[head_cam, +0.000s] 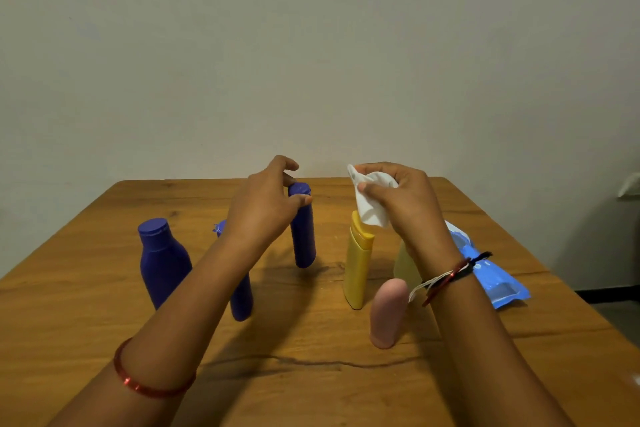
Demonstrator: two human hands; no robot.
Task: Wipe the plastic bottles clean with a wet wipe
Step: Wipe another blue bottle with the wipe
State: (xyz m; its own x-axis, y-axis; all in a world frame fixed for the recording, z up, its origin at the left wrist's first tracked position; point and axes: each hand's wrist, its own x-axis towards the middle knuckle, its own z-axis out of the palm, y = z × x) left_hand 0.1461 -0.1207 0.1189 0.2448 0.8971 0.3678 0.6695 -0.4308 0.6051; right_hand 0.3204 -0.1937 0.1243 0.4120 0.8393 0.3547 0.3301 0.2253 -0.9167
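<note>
over the wooden worktop [104,305], in the head view, the left hand [266,204] reaches to the far purple bottle [303,236], its thumb laid against the neck just under the cap and the fingers curled above and behind the top; whether they fully close round it i cannot tell, though it reads as a grip at the cap end. the right hand [401,194] is raised beside it, apart from the left, pinching a crumpled white wet wipe [369,201] whose loose corner hangs down just over the yellow bottle [358,263]. my judgement is that this is the pick-up step for that purple bottle, the wipe ready but not yet touching any plastic. the next move calls for a firm hold near the cap, a lift or tilt toward the wipe, then the cloth wrapped round the body and drawn along it. other bottles stand waiting: a broad-shouldered purple bottle [161,263] at the left, a slim purple bottle [240,298] partly hidden behind the left forearm, a rounded pink bottle [386,312] nearest the camera, and a pale translucent bottle [405,267] mostly covered by the right wrist. the plastics look smooth and matte, the yellow one flat-sided with a slanted flip cap, the purple ones cylindrical. a glossy blue wipe packet [498,281] lies crinkled at the right, and the wood shows grain and a dark crack.
</note>
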